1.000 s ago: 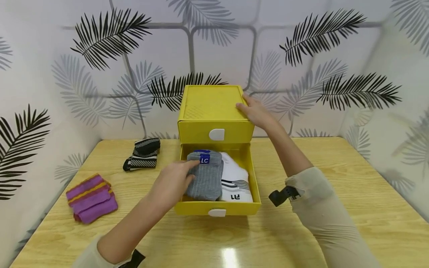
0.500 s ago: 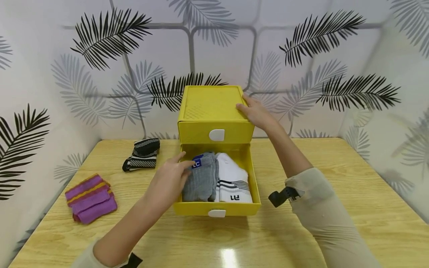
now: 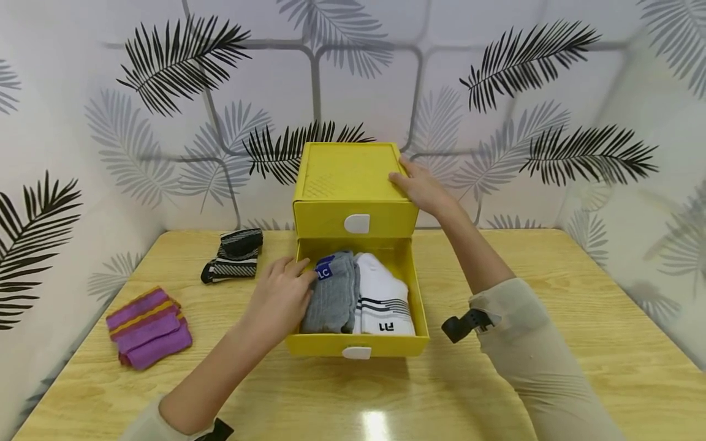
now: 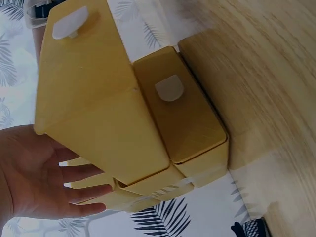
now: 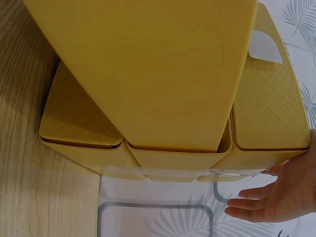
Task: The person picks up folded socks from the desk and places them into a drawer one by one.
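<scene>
A yellow drawer cabinet (image 3: 353, 171) stands on the table with one drawer (image 3: 390, 344) pulled out. Inside lie folded grey socks (image 3: 334, 300) with a blue label, and folded white socks (image 3: 383, 285) with black stripes to their right. My left hand (image 3: 278, 297) is at the drawer's left wall, fingertips by the label; the left wrist view shows its fingers (image 4: 81, 173) extended beside the drawer. Whether they touch the grey socks is hard to tell. My right hand (image 3: 421, 184) rests on the cabinet's top right edge, thumb on top, with straight fingers (image 5: 252, 203) along the side.
Left of the drawer lie folded purple and orange striped socks (image 3: 149, 327) on the table (image 3: 496, 367). Black and white patterned socks (image 3: 234, 254) lie behind them, near the back edge. A leaf-patterned curtain (image 3: 358, 79) hangs behind the cabinet.
The grey socks have shifted left inside the drawer and tilted slightly. My left hand has drawn back left from on top of them to the drawer's left wall. My right hand has not moved.
</scene>
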The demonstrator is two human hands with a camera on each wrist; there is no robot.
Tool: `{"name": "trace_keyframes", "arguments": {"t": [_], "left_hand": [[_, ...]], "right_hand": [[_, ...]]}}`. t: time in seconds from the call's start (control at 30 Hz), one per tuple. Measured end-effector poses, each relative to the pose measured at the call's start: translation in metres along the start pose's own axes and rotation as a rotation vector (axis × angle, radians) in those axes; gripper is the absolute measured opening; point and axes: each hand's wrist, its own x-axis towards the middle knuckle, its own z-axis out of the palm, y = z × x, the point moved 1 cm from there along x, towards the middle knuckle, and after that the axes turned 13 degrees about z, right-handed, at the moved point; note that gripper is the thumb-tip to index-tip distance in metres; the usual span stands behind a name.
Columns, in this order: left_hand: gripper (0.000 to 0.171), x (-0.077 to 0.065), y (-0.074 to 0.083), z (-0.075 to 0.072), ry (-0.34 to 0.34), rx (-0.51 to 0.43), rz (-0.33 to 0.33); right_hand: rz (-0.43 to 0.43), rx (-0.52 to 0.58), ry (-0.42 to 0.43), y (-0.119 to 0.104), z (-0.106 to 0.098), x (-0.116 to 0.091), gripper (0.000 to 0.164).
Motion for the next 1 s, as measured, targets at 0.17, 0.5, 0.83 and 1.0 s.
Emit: {"name": "trace_keyframes", "arguments": {"t": [0.17,0.5,0.83,1.0], "left_hand": [[0.023,-0.01,0.015,-0.014,0.205,-0.128,0.073],[0.03,-0.043,0.084,0.004,-0.214,-1.791,-0.114],[0.06,-0.04,0.081,0.045,-0.147,-2.283,-0.712],[0.048,-0.036,0.076,0.046,-0.133,-2.274,-0.713]], "right_hand": [[-0.001,0.011,-0.002,0.0,0.001,0.0,0.062],[0.023,0.01,-0.014,-0.001,-0.001,0.0,0.062],[0.028,0.008,-0.014,0.0,0.002,0.001,0.062],[0.019,0.019,-0.004,0.0,0.002,0.001,0.062]]}}
